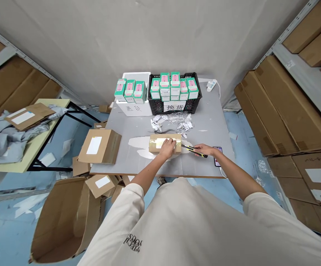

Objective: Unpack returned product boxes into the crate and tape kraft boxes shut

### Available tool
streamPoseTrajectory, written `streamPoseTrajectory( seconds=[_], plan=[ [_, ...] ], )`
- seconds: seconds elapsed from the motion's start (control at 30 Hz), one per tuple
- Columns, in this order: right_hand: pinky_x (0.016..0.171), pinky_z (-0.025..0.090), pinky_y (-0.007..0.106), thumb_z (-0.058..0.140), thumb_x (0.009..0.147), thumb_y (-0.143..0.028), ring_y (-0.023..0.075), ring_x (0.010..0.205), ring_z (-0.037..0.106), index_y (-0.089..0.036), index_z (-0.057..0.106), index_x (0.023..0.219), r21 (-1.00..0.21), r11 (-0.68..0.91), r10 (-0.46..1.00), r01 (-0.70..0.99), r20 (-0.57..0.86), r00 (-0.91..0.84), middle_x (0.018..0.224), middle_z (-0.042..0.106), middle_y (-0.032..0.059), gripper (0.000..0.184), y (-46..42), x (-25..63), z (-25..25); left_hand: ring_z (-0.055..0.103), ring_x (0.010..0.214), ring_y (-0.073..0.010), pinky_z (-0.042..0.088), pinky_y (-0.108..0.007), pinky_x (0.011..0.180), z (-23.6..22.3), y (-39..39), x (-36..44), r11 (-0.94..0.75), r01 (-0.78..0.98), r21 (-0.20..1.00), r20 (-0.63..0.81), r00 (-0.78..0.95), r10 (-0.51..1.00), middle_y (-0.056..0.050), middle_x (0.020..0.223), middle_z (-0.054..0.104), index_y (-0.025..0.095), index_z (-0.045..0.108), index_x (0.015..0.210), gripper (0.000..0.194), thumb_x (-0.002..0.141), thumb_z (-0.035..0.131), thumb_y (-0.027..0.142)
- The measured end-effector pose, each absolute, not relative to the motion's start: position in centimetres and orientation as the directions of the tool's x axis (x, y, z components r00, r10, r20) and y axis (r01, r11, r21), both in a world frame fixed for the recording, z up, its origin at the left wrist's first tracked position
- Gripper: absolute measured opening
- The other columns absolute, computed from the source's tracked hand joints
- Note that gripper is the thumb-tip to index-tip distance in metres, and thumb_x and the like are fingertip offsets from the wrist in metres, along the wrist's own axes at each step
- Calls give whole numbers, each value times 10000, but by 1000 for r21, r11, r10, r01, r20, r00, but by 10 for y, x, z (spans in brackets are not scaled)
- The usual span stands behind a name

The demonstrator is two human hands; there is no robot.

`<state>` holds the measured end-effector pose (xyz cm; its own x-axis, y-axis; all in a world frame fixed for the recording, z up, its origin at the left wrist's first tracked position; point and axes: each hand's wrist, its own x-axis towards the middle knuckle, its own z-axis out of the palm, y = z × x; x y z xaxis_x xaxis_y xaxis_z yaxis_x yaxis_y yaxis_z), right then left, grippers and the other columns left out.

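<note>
A small taped cardboard box (151,145) with a white label lies on the grey table (113,127) in front of me. My left hand (168,147) is on top of it, fingers bent and pressed against the label area, holding it down. To the right, my right hand (204,149) is closed around a slim black-and-yellow tool (189,148). Two arms of the tool spread apart toward my hand, like scissors, though its exact kind is unclear. Its dark, narrow end meets or nearly meets the right end of the box.
Crumpled paper (185,125) and clear plastic lie behind the box. Further back stand a black crate (156,108) and a white bin (135,109), with green-and-pink boxes. A phone (218,157) lies at right, a larger carton (99,147) at left. A big open carton (58,218) stands on the floor.
</note>
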<state>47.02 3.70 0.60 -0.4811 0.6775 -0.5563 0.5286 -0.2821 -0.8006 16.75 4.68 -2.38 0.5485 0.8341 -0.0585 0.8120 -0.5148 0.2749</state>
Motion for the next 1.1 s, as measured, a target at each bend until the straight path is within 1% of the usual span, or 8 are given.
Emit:
streamPoseTrajectory(
  seconds=[0.1,0.23,0.33,0.47,0.6,0.77,0.9,1.1],
  plan=[
    [620,490,277,650,815,-644,196,718,662,-194,673,872,-807,-332,728,488,-548,-412,799,729,56,454,31,474,6,574,1213,-330,361,-475,1153,-20,44,166,-511,804,303,-45,548,835,-148,1336,521,205,450,1415,673,808,727,292],
    [634,497,273,610,869,-623,190,741,669,-200,663,969,-838,-294,802,460,-478,-358,938,752,69,438,29,477,1,579,1208,-319,451,-447,1040,-11,48,166,-439,817,374,-9,477,879,-155,1403,500,237,297,1558,644,956,520,295],
    [635,500,277,505,947,-600,190,743,660,-205,663,1072,-839,-214,835,500,-422,-352,937,747,53,443,30,474,-3,521,1292,-321,419,-456,1078,-9,56,169,-392,839,377,49,405,913,-151,1471,469,235,383,1507,537,974,442,206],
    [858,529,345,429,1006,-503,224,921,677,-230,672,1246,-788,-23,888,615,-298,-349,1052,745,51,438,28,467,-4,443,1374,-319,340,-482,1148,-14,64,171,-373,858,354,25,389,921,-136,1469,482,244,485,1395,484,920,514,149],
    [1026,461,399,547,969,-400,282,1144,624,-271,660,1355,-592,220,908,776,-167,-384,1249,704,81,422,24,462,-2,343,1452,-315,273,-498,1176,-20,70,173,-322,884,338,-44,357,933,-140,1529,418,253,459,1402,541,883,577,156],
    [1001,459,391,578,959,-351,292,1125,620,-280,639,1402,-411,294,913,863,-145,-380,1195,707,99,453,25,458,1,390,1376,-344,346,-513,1073,-16,86,174,-240,909,341,-176,312,934,-138,1460,470,264,490,1347,539,832,631,188],
    [985,459,378,586,961,-341,286,1091,631,-278,644,1401,-400,297,904,867,-174,-391,1157,712,99,448,28,455,4,411,1340,-339,368,-508,1030,-16,91,175,-202,910,361,-189,284,940,-132,1438,482,267,519,1309,495,828,606,193],
    [969,459,370,585,967,-344,284,1073,633,-262,644,1403,-414,285,916,865,-148,-373,1139,712,107,447,24,447,7,412,1345,-338,354,-523,1051,-21,82,173,-228,903,365,-94,279,955,-145,1450,491,251,520,1362,482,882,560,234]
  ],
)
